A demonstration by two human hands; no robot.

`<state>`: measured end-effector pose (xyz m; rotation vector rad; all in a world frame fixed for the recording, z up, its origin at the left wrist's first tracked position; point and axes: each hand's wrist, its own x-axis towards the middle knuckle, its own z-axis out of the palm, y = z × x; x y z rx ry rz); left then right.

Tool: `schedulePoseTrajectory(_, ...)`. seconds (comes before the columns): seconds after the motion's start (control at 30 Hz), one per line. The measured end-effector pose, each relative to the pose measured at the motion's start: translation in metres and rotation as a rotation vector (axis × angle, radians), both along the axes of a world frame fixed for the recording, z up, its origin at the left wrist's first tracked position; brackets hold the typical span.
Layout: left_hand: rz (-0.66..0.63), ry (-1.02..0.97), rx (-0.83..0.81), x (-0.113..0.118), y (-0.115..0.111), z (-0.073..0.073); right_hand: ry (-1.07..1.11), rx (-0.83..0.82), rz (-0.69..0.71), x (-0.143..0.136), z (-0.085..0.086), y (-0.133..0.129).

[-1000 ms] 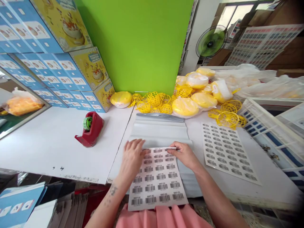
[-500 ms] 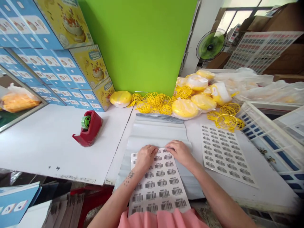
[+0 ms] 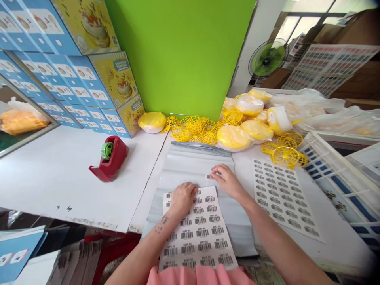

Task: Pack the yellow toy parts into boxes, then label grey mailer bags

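A white sheet of barcode labels [image 3: 202,229] lies over a stack of grey plastic bags [image 3: 190,166] at the table's front edge. My left hand [image 3: 183,197] rests on the upper left part of the sheet, fingers pressed together at its top edge; whether anything is pinched there is hidden. Just above the sheet's top right corner, my right hand [image 3: 227,180] pinches a small barcode label [image 3: 208,177] over the grey bags. A second label sheet [image 3: 285,198] lies flat on the table to the right.
A red tape dispenser [image 3: 111,158] stands on the left of the white table [image 3: 68,158]. Yellow baskets [image 3: 194,126] and wrapped yellow containers [image 3: 233,137] line the back. Boxes [image 3: 111,83] are stacked at the left; a white crate [image 3: 341,182] is on the right.
My right hand has moved up and away from the sheet's top edge, with a label now between its fingers. The top right label spot is bare. My left hand has stayed on the sheet.
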<state>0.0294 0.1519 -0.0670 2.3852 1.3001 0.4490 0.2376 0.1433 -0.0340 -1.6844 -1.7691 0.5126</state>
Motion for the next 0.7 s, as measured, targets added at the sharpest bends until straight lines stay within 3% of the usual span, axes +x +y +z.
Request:
schedulePoseTrajectory(0.13, -0.014, 0.008, 0.053, -0.001, -0.004, -0.003, -0.037, -0.148, -0.007, 0.006, -0.01, 0.049)
schedulePoseTrajectory(0.23, -0.018, 0.014, 0.079, -0.002, -0.005, -0.005, -0.057, -0.227, 0.018, 0.001, -0.02, 0.071)
schedulePoseTrajectory(0.7, -0.018, 0.024, 0.114, -0.002, -0.005, -0.008, -0.145, -0.275, 0.024, -0.008, -0.028, 0.083)
